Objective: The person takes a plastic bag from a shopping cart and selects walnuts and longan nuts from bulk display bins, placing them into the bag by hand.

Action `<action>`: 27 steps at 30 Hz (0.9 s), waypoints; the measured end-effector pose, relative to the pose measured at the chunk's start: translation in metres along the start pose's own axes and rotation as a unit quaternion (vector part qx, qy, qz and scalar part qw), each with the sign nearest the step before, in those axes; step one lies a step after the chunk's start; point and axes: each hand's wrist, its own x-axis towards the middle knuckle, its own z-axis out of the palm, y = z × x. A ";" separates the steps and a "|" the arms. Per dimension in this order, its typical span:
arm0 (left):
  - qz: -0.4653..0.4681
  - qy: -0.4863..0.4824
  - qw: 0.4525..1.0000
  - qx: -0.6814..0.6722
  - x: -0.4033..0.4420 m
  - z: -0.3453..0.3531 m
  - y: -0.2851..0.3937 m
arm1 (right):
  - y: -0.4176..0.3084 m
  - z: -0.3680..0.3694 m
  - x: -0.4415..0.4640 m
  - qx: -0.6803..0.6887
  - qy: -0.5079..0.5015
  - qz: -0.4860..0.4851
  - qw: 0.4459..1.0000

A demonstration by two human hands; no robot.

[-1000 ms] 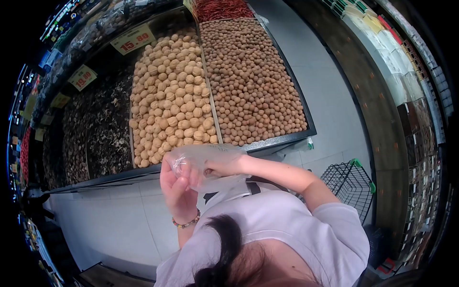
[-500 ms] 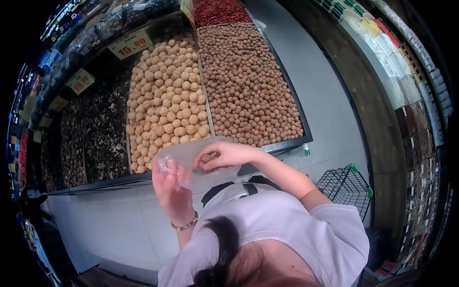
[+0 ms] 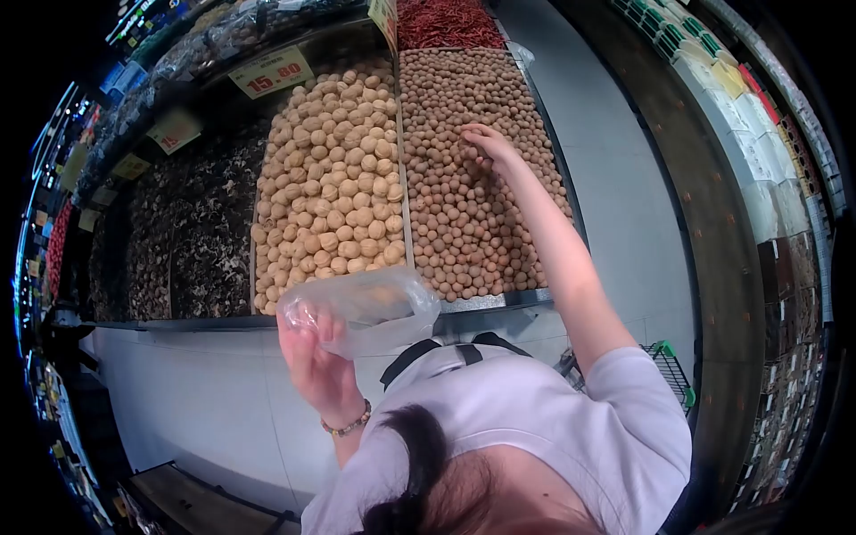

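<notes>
My left hand (image 3: pixel 314 352), with a beaded bracelet at the wrist, is closed on a clear plastic bag (image 3: pixel 379 299). The bag hangs in front of the bins, its mouth spread towards the right. My right arm stretches out over a bin of brown round dried longans (image 3: pixel 446 236). There my right hand (image 3: pixel 492 150) is at the pile's surface, fingers apart and slightly bent; its underside is hidden. Left of the longans, beyond a thin divider, lies a heap of tan walnuts (image 3: pixel 334 192).
Dark dried goods (image 3: pixel 209 236) fill the bins at left, below price signs (image 3: pixel 270 74). Red dried chillies (image 3: pixel 450 22) lie at the far end. A wire basket with green corners (image 3: pixel 670 370) stands on the floor at right, near a shelf of packaged goods (image 3: pixel 789 303).
My right hand has left the bag and moved forward and right onto the longans. The bag now gapes wider in my left hand. The view has shifted slightly.
</notes>
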 end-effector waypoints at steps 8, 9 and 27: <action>0.020 0.021 0.999 -0.020 0.001 0.008 -0.009 | 0.040 -0.015 0.054 -0.426 0.092 -0.243 0.866; 0.022 0.024 0.999 -0.021 0.002 0.010 -0.010 | 0.037 -0.012 0.041 -0.502 0.104 -0.200 0.835; 0.022 0.002 1.000 0.006 0.002 0.024 -0.026 | 0.063 -0.008 -0.019 -0.665 0.061 -0.272 0.693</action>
